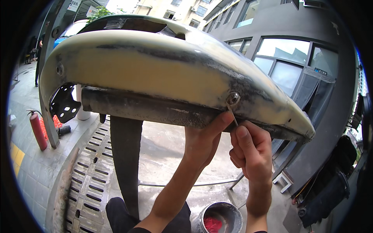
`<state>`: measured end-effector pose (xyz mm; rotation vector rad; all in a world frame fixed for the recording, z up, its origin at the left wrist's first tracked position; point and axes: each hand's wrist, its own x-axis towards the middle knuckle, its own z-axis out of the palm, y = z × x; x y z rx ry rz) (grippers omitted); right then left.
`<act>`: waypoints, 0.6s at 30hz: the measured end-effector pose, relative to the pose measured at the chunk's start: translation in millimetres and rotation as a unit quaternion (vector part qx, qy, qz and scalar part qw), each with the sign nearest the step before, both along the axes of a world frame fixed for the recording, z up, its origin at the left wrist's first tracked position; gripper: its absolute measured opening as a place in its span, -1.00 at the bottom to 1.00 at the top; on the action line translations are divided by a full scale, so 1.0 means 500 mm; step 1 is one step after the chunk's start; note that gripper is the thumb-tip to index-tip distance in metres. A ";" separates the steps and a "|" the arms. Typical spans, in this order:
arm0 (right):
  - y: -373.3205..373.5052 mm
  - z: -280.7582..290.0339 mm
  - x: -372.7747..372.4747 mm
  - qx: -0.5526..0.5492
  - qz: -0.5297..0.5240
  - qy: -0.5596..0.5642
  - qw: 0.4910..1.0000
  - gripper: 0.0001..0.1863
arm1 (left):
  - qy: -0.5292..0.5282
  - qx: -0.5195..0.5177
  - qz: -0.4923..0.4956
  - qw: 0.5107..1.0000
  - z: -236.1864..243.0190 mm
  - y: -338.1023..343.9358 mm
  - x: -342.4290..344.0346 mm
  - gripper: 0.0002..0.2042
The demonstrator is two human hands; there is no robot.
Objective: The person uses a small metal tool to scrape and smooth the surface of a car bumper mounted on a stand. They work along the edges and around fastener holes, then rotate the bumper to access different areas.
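A car bumper [163,73], coated with yellowish filler and dark sanded patches, spans the view on a stand. On its right part is a round parking sensor [233,98] in a scuffed ring. Just below that, my left hand [204,136] grips the bumper's lower edge, its thumb in front; the other fingers are mostly hidden behind. My right hand [250,149], closed in a pinch, holds a thin pale strip [232,115] whose upper end reaches the sensor's lower rim. Whether the strip touches the sensor is too small to tell.
A metal bucket [221,217] with a red cloth [212,224] inside stands on the floor below. At the left are a red fire extinguisher [37,130], a post and a slotted drain grate [89,186]. A dark wheeled bin [324,198] stands at the right.
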<state>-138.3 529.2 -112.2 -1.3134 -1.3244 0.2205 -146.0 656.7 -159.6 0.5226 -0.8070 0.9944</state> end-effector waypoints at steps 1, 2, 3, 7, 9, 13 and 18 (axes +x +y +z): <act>0.006 -0.008 0.004 0.016 -0.007 -0.021 1.000 -0.66 | 0.012 0.005 0.001 1.000 -0.002 0.004 -0.001 -0.46; 0.015 -0.026 0.008 0.048 -0.078 -0.103 0.991 -0.68 | 0.024 0.010 0.001 1.000 -0.005 0.008 -0.002 -0.46; 0.024 -0.033 0.006 0.058 -0.064 -0.081 0.993 -0.70 | 0.036 0.015 0.001 0.999 -0.007 0.011 -0.004 -0.46; 0.044 -0.055 0.022 0.116 -0.116 -0.179 0.970 -0.70 | 0.038 0.029 -0.008 0.999 -0.006 0.013 -0.010 -0.47; 0.043 -0.051 0.023 0.093 -0.055 -0.112 0.988 -0.70 | 0.030 0.028 -0.007 0.999 -0.005 0.012 -0.010 -0.48; 0.009 -0.011 0.017 -0.044 0.128 0.140 0.981 -0.67 | 0.025 -0.037 -0.078 0.996 0.009 -0.001 -0.025 -0.65; 0.002 -0.006 0.019 -0.085 0.197 0.235 0.948 -0.67 | 0.055 -0.009 -0.101 0.993 -0.008 0.013 -0.024 -0.65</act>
